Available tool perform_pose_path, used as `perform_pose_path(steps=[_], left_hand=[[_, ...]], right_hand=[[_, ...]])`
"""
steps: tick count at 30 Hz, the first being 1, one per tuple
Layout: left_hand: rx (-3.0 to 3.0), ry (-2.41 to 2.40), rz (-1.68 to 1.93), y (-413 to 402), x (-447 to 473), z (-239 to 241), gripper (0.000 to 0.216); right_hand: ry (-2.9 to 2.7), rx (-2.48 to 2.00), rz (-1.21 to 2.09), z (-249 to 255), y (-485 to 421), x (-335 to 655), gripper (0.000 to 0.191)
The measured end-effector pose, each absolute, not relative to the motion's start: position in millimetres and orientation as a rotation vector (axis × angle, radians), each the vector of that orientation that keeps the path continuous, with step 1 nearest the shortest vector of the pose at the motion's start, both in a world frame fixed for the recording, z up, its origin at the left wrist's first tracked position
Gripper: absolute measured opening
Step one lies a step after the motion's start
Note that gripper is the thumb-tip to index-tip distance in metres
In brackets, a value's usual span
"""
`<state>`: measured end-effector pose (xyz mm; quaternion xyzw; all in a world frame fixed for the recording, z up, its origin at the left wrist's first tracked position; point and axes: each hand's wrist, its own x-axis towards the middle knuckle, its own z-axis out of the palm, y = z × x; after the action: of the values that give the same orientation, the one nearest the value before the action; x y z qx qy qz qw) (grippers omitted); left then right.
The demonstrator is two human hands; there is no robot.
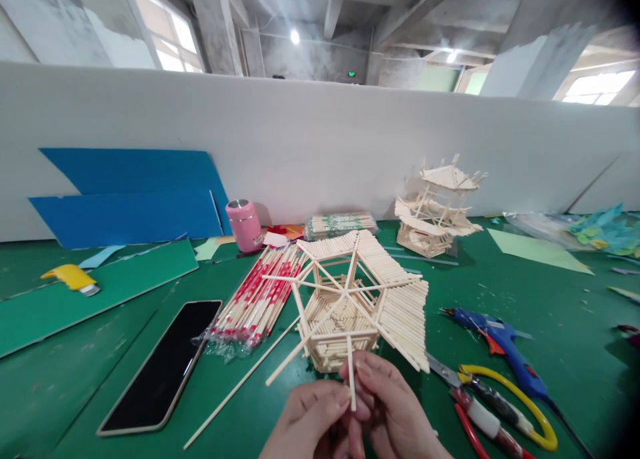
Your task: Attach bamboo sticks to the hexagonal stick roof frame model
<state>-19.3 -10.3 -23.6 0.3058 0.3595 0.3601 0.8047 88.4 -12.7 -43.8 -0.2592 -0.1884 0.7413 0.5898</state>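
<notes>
Left hand (313, 422) and right hand (395, 412) fingers both pinching short wooden stick (351, 376), steadying it upright against near edge of hexagonal stick roof model (360, 299) sitting on green table (550, 299). Glue gun (500, 342) and scissors (487, 412) lying just right, within easy reach.

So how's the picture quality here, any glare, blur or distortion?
Head view: fisheye bows the wall; windows and ceiling lamp blow out; right corners go dark; the stick pinched by left hand and right hand is sharp; shadows under the model are soft.
</notes>
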Motion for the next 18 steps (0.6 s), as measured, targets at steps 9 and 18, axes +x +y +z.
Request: perform_pose_path(steps=[9, 18], left_hand=[[0.665, 0.763, 0.779, -8.9, -17.8, -21.3, 0.031], [0.668, 0.717, 0.735, -7.1, -22.3, -30.8, 0.033]], right_hand=[[-0.439, -0.638, 1.721, -40.3, -12.0, 89.6, 0.024], [-0.424, -0.640, 1.733, -40.6, -11.7, 89.6, 0.026]])
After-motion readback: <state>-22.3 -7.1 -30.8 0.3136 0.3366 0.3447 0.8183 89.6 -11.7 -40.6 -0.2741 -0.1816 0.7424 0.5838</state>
